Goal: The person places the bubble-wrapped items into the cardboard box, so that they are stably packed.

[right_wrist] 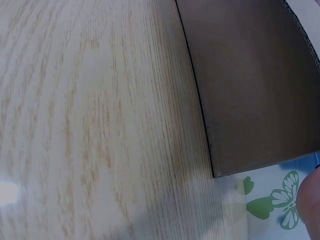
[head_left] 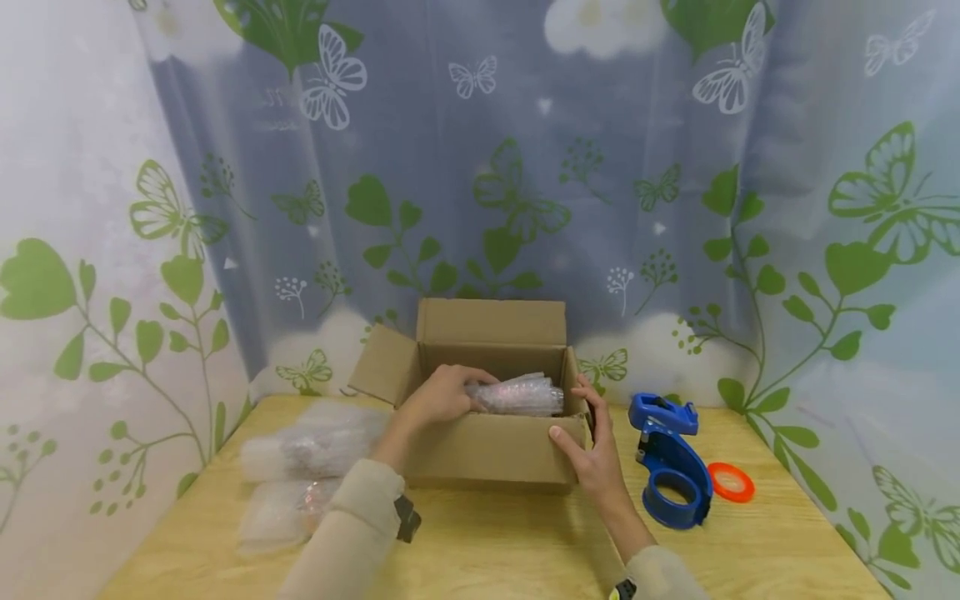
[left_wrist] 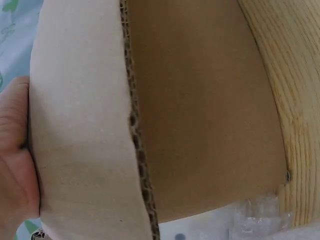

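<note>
Here, the left hand (head_left: 446, 393) seems to pinch the left end of the bundle (head_left: 525, 395), fingers bent and their tips partly hidden, with the bundle stretching rightward from that grip in the mouth of the box (head_left: 480, 450). The right hand (head_left: 596, 454) holds the box's right front corner, thumb on the front wall. Farther right sit a dispenser (head_left: 699, 468) and a red ring (head_left: 743, 486); wrapped packs (head_left: 300, 454) lie left of the left hand.
</note>
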`<state>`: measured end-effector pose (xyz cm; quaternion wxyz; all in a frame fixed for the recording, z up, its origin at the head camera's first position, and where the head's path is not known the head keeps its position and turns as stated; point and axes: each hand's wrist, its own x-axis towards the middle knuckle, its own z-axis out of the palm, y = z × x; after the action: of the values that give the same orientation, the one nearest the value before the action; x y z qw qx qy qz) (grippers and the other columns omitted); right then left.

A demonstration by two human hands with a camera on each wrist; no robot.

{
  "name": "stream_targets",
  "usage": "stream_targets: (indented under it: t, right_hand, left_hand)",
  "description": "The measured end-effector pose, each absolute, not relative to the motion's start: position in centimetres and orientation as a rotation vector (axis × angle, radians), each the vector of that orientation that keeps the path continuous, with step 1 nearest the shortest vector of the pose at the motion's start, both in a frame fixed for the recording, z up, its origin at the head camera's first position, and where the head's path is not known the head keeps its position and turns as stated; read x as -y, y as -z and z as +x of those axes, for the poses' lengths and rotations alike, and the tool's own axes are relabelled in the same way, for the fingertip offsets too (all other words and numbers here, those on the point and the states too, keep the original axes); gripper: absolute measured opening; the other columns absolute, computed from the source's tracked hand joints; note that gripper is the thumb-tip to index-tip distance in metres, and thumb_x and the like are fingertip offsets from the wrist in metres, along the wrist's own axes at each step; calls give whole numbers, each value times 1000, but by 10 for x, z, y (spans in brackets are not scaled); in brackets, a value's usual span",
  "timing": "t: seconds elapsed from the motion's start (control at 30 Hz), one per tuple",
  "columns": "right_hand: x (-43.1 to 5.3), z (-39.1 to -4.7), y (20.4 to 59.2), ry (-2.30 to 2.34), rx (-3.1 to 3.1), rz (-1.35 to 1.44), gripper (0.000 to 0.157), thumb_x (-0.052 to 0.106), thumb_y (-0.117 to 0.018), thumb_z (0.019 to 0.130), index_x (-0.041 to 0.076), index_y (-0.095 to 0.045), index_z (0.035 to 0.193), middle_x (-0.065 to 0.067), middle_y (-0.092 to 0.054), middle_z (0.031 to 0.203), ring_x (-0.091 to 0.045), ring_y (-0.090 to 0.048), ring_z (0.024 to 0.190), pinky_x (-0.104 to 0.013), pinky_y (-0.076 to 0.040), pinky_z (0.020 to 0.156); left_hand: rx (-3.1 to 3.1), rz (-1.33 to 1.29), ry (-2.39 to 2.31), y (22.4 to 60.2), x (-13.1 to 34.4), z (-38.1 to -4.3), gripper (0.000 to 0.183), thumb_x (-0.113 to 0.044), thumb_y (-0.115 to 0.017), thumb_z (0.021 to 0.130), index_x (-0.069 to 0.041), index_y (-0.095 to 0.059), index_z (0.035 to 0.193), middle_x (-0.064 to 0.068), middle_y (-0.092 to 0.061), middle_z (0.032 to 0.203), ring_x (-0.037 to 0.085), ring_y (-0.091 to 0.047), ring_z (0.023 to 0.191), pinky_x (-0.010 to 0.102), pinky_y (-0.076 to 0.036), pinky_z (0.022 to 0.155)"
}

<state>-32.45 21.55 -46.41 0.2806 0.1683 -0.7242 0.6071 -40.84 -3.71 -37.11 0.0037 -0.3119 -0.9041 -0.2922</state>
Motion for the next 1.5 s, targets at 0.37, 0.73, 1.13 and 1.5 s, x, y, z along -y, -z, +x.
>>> stream_targets:
  t: [0.37, 0.73, 1.13, 1.5]
  right_hand:
    - [-217, -325, 464, -1627, 1929, 449, 62, 2, -72, 94, 3, -41, 148, -5, -25, 171, -25, -15, 159, -63, -10, 125]
    - [-216, -325, 462, -1635, 1924, 456, 61, 3, -71, 96, 3, -40, 148, 3, -25, 171, -23, -14, 160, -63, -9, 125]
    - [-219, -324, 462, -1646, 1945, 446, 60, 4, -71, 97, 6, -41, 149, -2, -23, 171, -25, -12, 160, -67, -8, 124]
    - [-216, -323, 463, -1646, 1948, 447, 58, 6, -70, 98, 15, -44, 148, 1, -24, 171, -25, -12, 160, -66, -9, 124]
  left_hand:
    - [2983, -959, 906, 365, 38, -409, 35, -10, -70, 93, -22, -76, 126, 7, -75, 115, 24, -67, 104, 40, -54, 90]
    - [2816, -945, 1289, 363, 47, -410, 37, -25, -75, 97, -15, -70, 133, 5, -74, 123, 30, -63, 125, 57, -45, 110]
    - [2551, -1016, 1640, 362, 51, -405, 41, -27, -74, 99, -15, -68, 137, 10, -71, 130, 26, -64, 124, 56, -47, 109]
    - [2545, -1183, 1673, 343, 94, -368, 38, -30, -75, 98, -26, -68, 135, 2, -70, 131, 23, -66, 123, 41, -54, 103]
